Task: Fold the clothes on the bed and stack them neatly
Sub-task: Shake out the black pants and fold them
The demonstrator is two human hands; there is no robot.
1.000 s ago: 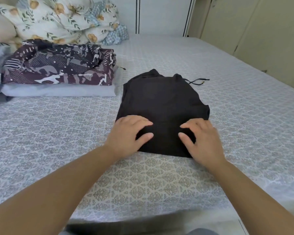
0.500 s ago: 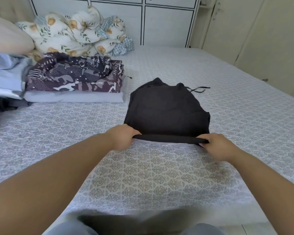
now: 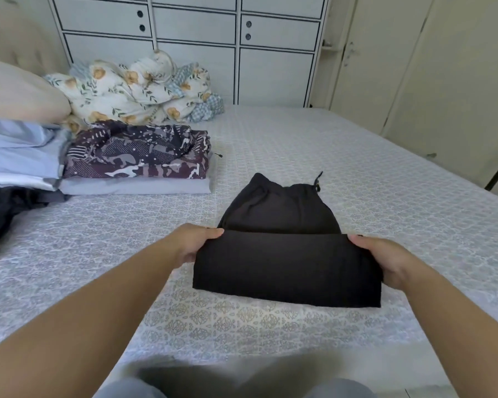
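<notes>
Folded stack [image 3: 135, 168] sits far left on the bed [image 3: 357, 173]. Left hand [image 3: 194, 242] and right hand [image 3: 383, 259] each have a pinching grip on the black garment's [image 3: 285, 265] lifted near edge mid-bed; bare patterned sheet stretches right toward wardrobe doors [image 3: 443, 67].

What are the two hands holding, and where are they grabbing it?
The black garment. The left hand grips the left end of its lifted near fold, the right hand the right end.
</notes>
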